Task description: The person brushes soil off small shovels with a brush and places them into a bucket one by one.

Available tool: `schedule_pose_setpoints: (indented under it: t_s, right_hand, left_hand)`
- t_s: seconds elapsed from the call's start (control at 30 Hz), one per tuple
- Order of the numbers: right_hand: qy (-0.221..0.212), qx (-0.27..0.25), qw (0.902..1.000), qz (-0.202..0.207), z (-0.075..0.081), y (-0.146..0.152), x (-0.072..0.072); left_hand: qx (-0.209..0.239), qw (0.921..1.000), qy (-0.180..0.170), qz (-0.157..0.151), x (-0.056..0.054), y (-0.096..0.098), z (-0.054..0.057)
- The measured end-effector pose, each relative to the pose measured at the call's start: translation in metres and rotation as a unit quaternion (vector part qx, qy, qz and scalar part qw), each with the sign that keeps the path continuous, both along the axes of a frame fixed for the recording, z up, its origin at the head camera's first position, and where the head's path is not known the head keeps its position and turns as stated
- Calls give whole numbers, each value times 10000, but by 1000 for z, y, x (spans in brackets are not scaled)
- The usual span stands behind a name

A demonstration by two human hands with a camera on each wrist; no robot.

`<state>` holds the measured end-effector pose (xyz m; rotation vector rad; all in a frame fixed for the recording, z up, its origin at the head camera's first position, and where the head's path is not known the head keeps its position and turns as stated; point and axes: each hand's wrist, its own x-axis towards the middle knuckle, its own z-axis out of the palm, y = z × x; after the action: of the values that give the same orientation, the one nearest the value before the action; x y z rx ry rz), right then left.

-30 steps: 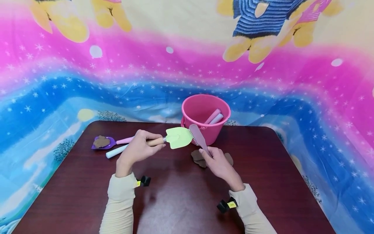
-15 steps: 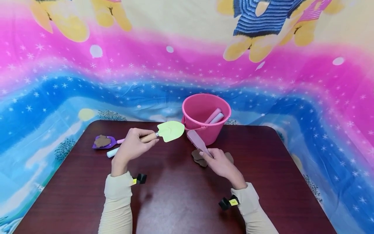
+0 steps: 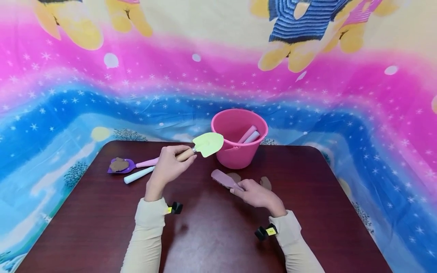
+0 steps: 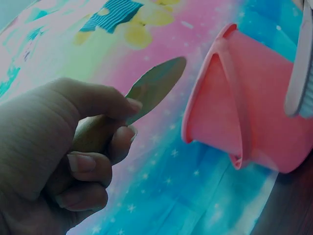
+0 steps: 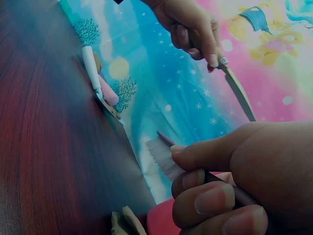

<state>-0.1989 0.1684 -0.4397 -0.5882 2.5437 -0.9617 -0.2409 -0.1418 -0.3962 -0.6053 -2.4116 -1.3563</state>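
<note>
From my head view, the left hand (image 3: 168, 165) grasps the wooden handle of a small garden trowel with a pale green, spade-shaped blade (image 3: 208, 144), thumb and fingers wrapped around it, held up above the dark reddish-brown wooden table (image 3: 191, 235). The blade overlaps the rim of a pink plastic bucket (image 3: 237, 157) as I look down, but my left wrist view shows a gap between blade tip and rim.

The right hand (image 3: 256, 193) clasps a flat mauve brush (image 3: 223, 178), bristles facing down, in front of the bucket and over a brown, clay-like lump (image 3: 235, 176); whether bristles and lump touch, I cannot tell. A second brown piece (image 3: 265, 183) lies just beside the right fingers, which leaves that side tight.

The bucket stands upright near the table's far edge, with a pink handle (image 3: 247, 133) and a white handle (image 3: 252, 137) leaning inside. Toward the far left corner I see a purple scoop (image 3: 130, 166) with a pink grip, bearing another brown lump (image 3: 118, 164); beside it, a white cylindrical handle (image 3: 138, 176) runs behind the left hand. My widest room is the tabletop between the forearms, running to the near edge.
</note>
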Motion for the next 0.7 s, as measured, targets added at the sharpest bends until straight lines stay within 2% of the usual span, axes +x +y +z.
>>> schedule_pose_setpoints:
  t_s: [0.17, 0.3, 0.53, 0.7]
  right_hand:
    - [-112, 86, 9999, -12, -3, 1, -2]
    - [-200, 133, 9997, 77, -7, -1, -2]
    - [-157, 79, 9994, 281, -16, -5, -6]
    - [-125, 18, 9995, 303, -20, -6, -8]
  left_hand:
    - [-336, 9988, 70, 337, -16, 13, 8]
    - [-518, 9974, -27, 506, -29, 23, 16]
    - [-743, 9966, 43, 363, -46, 39, 25]
    - [-1066, 9933, 112, 421, -58, 51, 31]
